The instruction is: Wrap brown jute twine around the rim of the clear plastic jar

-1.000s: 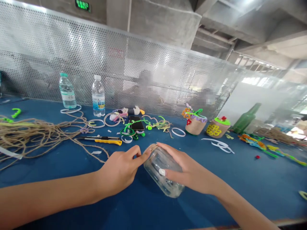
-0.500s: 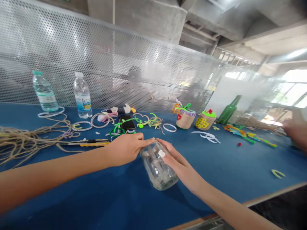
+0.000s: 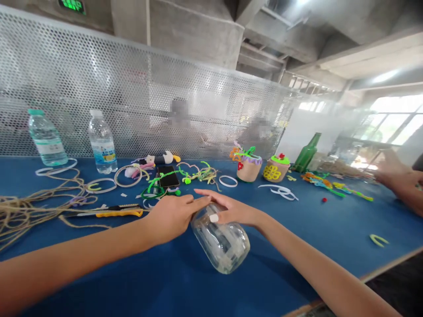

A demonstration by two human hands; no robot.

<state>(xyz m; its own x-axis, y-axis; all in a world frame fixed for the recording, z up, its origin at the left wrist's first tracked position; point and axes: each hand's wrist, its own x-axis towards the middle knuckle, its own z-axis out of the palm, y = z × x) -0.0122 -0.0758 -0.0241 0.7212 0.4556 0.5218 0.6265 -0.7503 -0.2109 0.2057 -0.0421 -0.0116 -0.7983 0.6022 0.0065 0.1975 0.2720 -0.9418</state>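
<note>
A clear glass jar [image 3: 224, 246] lies tilted over the blue table, its base toward me and its mouth end pointing away to the left. My left hand [image 3: 172, 220] is curled at the jar's mouth end, the index finger stretched along the rim. From the right, my right hand [image 3: 233, 210] grips the neck end, thumb on the upper side and fingers over the rim. The two hands meet there and hide most of the mouth. Pale streaks, perhaps tape or a label, show on the jar's side.
Left lie loose twine [image 3: 29, 209], a yellow utility knife [image 3: 120, 212] and two water bottles [image 3: 48, 147] [image 3: 103, 152]. Behind the jar are pipe cleaners [image 3: 158, 189] and a phone [image 3: 168, 176]. Two decorated pots [image 3: 249, 169] [image 3: 276, 171] and a green bottle [image 3: 307, 154] stand farther right, near another person's hand [image 3: 401, 178].
My right hand has shifted forward over the jar's neck, fingers now pointing left. The jar leans more to the left, its base swung slightly right. The camera view has shifted a little.
</note>
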